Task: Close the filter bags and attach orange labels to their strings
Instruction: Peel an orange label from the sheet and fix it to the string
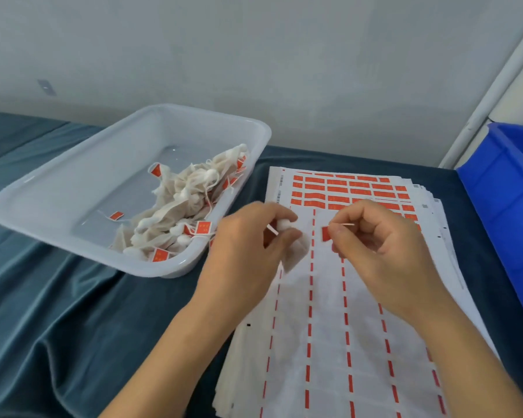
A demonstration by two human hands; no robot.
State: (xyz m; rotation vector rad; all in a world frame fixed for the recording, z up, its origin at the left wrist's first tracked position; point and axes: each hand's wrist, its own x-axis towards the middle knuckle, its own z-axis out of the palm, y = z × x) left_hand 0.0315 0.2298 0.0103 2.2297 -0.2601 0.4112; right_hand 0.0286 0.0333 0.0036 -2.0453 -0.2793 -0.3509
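Your left hand [248, 236] pinches the soft, featherlight white filter bag [296, 251] at its neck; right hand [372, 236] fingers pinch the flimsy orange label [325, 233], so hold its edge.

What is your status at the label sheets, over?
Left hand grips a filter bag. Right hand pinches an orange label at its string. Finished bags in tray. Nothing in the way.

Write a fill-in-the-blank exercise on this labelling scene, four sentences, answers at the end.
1. The finished filter bags lie piled in a clear plastic ____.
2. The right hand pinches an orange ____.
3. The sheet of labels lies on a dark ____ cloth.
4. The crate at the right edge is ____ in colour.

Missing words: tray; label; blue; blue
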